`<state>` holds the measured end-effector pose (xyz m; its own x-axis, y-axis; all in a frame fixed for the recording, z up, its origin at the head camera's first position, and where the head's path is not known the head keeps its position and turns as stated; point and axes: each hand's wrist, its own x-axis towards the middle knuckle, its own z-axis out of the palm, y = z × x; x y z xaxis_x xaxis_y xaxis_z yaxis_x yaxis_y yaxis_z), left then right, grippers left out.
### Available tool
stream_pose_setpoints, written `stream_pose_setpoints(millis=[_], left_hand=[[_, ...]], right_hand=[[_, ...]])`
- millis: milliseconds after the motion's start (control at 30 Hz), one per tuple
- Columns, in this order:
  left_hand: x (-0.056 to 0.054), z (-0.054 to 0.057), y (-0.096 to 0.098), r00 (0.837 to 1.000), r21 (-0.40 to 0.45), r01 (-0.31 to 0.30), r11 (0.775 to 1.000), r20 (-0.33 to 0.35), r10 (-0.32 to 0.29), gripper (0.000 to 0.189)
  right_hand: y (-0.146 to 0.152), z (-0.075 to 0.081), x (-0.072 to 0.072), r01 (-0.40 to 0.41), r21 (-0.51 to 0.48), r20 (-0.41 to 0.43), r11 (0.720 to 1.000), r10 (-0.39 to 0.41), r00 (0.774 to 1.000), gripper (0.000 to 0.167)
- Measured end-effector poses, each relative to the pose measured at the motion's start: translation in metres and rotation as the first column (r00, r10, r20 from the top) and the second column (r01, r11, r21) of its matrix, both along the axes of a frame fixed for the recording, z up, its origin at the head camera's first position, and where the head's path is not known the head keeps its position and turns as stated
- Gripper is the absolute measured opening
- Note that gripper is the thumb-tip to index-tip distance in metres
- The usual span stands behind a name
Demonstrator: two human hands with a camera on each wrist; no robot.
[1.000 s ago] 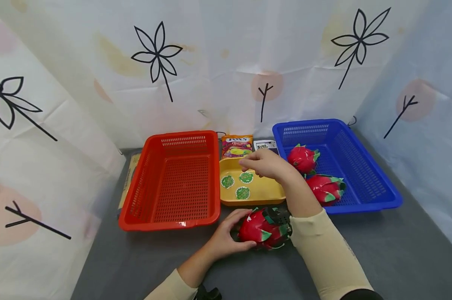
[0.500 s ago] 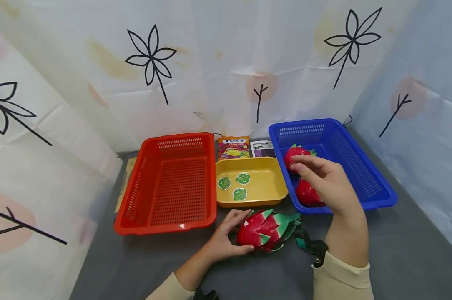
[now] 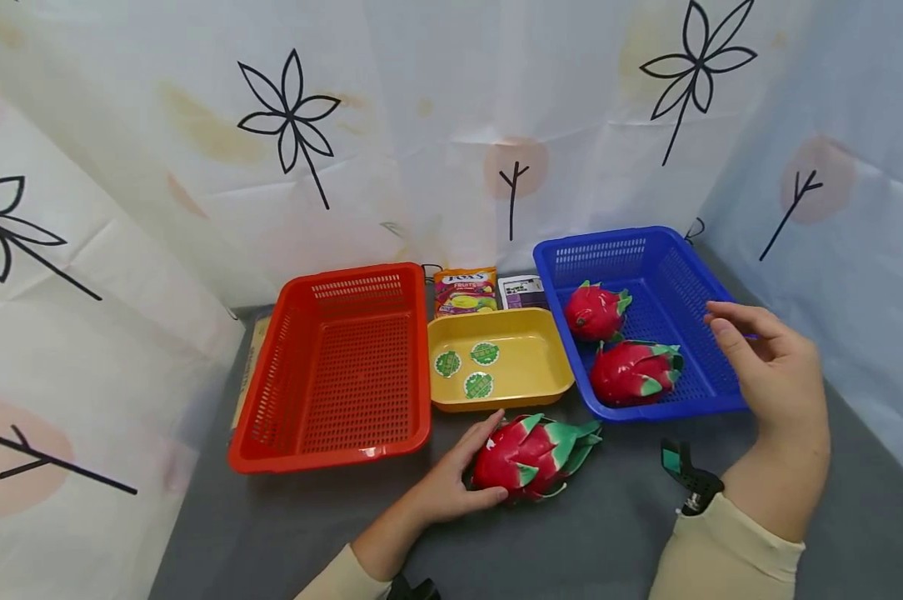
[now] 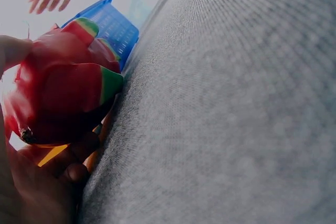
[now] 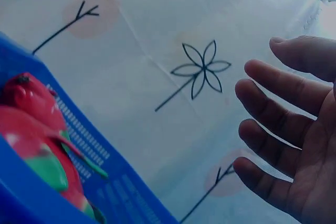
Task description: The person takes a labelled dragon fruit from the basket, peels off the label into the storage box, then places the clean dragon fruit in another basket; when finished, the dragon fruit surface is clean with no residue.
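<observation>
On the grey table in front lies a pink-red dragon fruit [image 3: 522, 458] with green-tipped scales. My left hand [image 3: 451, 483] holds it from the left, thumb on the near side and fingers on the far side; the left wrist view shows the dragon fruit [image 4: 63, 87] close up between them. My right hand [image 3: 777, 375] hovers at the right side of the blue basket [image 3: 691, 333], holding nothing. In the right wrist view the right hand [image 5: 294, 129] has its fingers spread and relaxed. Two more dragon fruits, one farther back [image 3: 596, 312] and one nearer [image 3: 631, 373], lie inside that basket.
A red basket [image 3: 331, 454] with nothing in it stands at left. Between the baskets is a yellow tray [image 3: 530, 358] bearing three round green stickers [image 3: 478, 385]. Behind it are a Fox's candy bag [image 3: 465, 292] and a printed packet [image 3: 522, 292]. Patterned curtains surround the table.
My right hand has moved right, from above the yellow tray across the blue basket to its right side. The left hand stays at the dragon fruit on the table.
</observation>
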<state>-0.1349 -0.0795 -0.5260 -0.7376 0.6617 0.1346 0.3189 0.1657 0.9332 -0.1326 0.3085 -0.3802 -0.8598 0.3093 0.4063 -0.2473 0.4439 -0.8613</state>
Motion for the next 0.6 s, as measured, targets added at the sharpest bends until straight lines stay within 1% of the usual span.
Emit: stream_pose_setpoints(millis=[67, 133, 233, 267, 367, 400, 467, 533, 600], left_hand=[[0.001, 0.002, 0.000, 1.000, 0.000, 0.007, 1.000, 0.029, -0.007, 0.092], [0.002, 0.003, 0.000, 0.998, 0.022, 0.011, 1.000, 0.060, -0.012, 0.087], [0.003, 0.005, 0.001, 0.993, 0.052, 0.014, 0.999, 0.120, -0.020, 0.084], [0.003, 0.005, 0.000, 0.990, 0.057, 0.014, 0.998, 0.137, -0.021, 0.084], [0.004, 0.007, 0.000, 0.985, 0.036, 0.016, 0.999, 0.170, -0.022, 0.090], [0.004, 0.007, 0.000, 0.982, 0.029, 0.016, 0.999, 0.186, -0.022, 0.092], [0.004, 0.007, 0.000, 0.975, 0.024, 0.020, 1.000, 0.221, -0.025, 0.096], [0.003, 0.007, 0.001, 0.963, 0.040, 0.024, 0.999, 0.267, -0.034, 0.096], [0.002, 0.007, 0.003, 0.946, 0.083, 0.030, 0.996, 0.320, -0.055, 0.093]], right_hand=[[0.011, -0.006, 0.001, 0.074, 0.006, 0.036, 0.997, -0.074, 0.997, 0.030], [0.024, -0.015, 0.003, 0.137, 0.016, 0.067, 0.990, -0.137, 0.988, 0.030], [0.044, -0.033, 0.006, 0.196, 0.042, 0.112, 0.980, -0.200, 0.974, 0.034], [0.050, -0.040, 0.007, 0.192, 0.051, 0.131, 0.980, -0.198, 0.971, 0.036], [0.063, -0.057, 0.008, 0.147, 0.063, 0.208, 0.987, -0.157, 0.966, 0.044], [0.066, -0.061, 0.007, 0.131, 0.059, 0.238, 0.990, -0.141, 0.961, 0.047], [0.069, -0.067, 0.005, 0.116, 0.042, 0.269, 0.992, -0.123, 0.955, 0.051], [0.070, -0.070, 0.002, 0.131, 0.028, 0.283, 0.991, -0.133, 0.950, 0.053], [0.070, -0.072, -0.001, 0.168, 0.015, 0.303, 0.986, -0.164, 0.939, 0.053]])
